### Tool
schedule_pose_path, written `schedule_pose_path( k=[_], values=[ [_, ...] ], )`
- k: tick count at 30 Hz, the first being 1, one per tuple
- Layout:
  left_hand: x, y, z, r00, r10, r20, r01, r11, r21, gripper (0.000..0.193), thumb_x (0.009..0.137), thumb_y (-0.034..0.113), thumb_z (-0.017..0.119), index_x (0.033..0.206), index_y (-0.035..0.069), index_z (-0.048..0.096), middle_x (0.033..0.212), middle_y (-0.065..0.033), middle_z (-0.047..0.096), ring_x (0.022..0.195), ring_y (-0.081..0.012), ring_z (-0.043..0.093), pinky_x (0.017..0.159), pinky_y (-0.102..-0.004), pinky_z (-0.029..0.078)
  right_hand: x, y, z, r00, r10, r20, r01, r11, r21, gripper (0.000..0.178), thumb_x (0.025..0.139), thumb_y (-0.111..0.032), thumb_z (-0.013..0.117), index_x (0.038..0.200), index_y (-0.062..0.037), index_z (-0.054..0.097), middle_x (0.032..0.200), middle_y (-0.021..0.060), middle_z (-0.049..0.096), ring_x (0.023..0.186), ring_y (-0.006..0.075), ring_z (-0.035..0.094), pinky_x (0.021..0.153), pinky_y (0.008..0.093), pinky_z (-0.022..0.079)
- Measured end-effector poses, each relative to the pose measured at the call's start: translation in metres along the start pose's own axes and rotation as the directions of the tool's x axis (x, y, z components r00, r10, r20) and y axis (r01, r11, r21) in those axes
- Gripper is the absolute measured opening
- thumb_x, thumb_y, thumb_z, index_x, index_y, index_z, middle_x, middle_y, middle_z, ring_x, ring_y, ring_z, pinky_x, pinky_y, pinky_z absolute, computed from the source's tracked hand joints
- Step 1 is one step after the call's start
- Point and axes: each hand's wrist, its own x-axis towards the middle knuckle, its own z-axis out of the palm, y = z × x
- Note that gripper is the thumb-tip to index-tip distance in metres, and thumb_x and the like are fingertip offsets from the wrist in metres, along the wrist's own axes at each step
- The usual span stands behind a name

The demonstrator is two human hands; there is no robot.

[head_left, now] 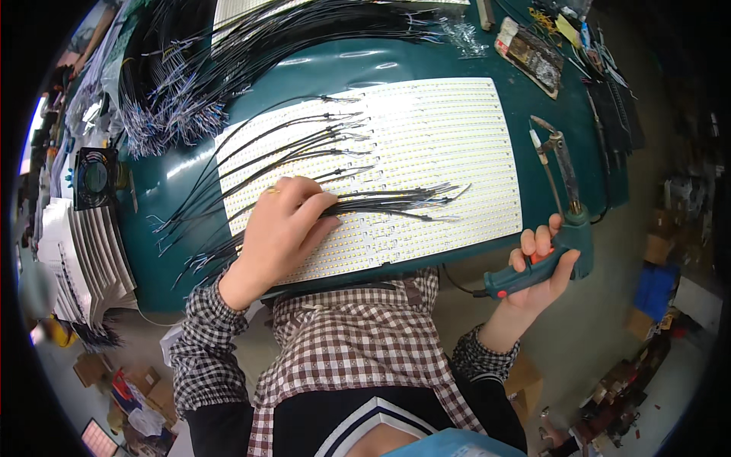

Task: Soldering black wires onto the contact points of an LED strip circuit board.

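Observation:
A bundle of black cables (388, 200) with stripped ends lies across a white LED board panel (457, 152). My left hand (285, 225) is closed around this bundle, thumb and fingers pinching it near the panel's lower middle. Several more black cables (266, 160) lie spread on the panel's left half, their tips near its middle seam. In my right hand (544, 266) is a green soldering gun (525, 276) with a red trigger, gripped beyond the panel's right edge. Its metal tip and a thin feed tube (554, 183) point up and away from me, apart from the panel.
The green table (327, 65) carries a large heap of black cables (171, 84) at the far left. A small fan (95, 179) and stacked white panels (87, 251) stand at left. A stained block (529, 57) lies far right; a cord (457, 286) trails from the gun.

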Motion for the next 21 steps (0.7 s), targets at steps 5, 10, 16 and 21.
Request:
schedule_pose_path(
  k=[5, 10, 16, 21],
  values=[
    [0.008, -0.003, 0.003, 0.995, 0.053, 0.086, -0.05, 0.998, -0.038, 0.023, 0.075, 0.01, 0.07, 0.094, 0.005, 0.059, 0.087, -0.0073, 0.055, 0.079, -0.0265, 0.053, 0.067, -0.0361, 0.044, -0.001, 0.005, 0.0, 0.999, 0.034, -0.016, -0.034, 0.999, 0.003, 0.06, 0.094, -0.043, 0.054, 0.129, 0.0043, 0.042, 0.084, 0.0069, 0.05, 0.079, 0.0201, 0.052, 0.053, 0.0277, 0.052],
    [0.006, 0.001, 0.004, 0.991, 0.084, 0.103, -0.083, 0.996, -0.005, 0.021, 0.074, 0.004, 0.066, 0.093, 0.004, 0.056, 0.086, -0.0082, 0.054, 0.077, -0.0264, 0.053, 0.067, -0.0355, 0.045, -0.001, 0.005, -0.002, 0.998, 0.034, -0.045, -0.035, 0.999, -0.019, 0.059, 0.095, -0.042, 0.053, 0.128, 0.0048, 0.043, 0.083, 0.0068, 0.049, 0.079, 0.0202, 0.052, 0.052, 0.0275, 0.052],
    [0.018, 0.015, -0.004, 0.951, 0.035, 0.306, -0.101, 0.974, 0.202, 0.031, 0.065, -0.002, 0.06, 0.094, 0.003, 0.049, 0.087, -0.013, 0.05, 0.078, -0.0278, 0.054, 0.066, -0.0349, 0.047, 0.0, 0.004, -0.005, 0.998, 0.035, -0.049, -0.037, 0.999, -0.029, 0.059, 0.095, -0.043, 0.051, 0.128, 0.0051, 0.043, 0.084, 0.0069, 0.049, 0.079, 0.0202, 0.052, 0.051, 0.0264, 0.051],
    [0.021, 0.031, 0.003, 0.929, 0.028, 0.369, -0.151, 0.939, 0.31, 0.029, 0.067, 0.0, 0.06, 0.093, 0.003, 0.048, 0.085, -0.0139, 0.048, 0.079, -0.0283, 0.055, 0.063, -0.0351, 0.047, -0.015, 0.003, -0.005, 0.993, 0.033, -0.112, -0.023, 0.996, 0.088, 0.061, 0.094, -0.044, 0.053, 0.131, 0.0036, 0.041, 0.085, 0.0068, 0.052, 0.081, 0.023, 0.054, 0.055, 0.031, 0.05]
  ],
)
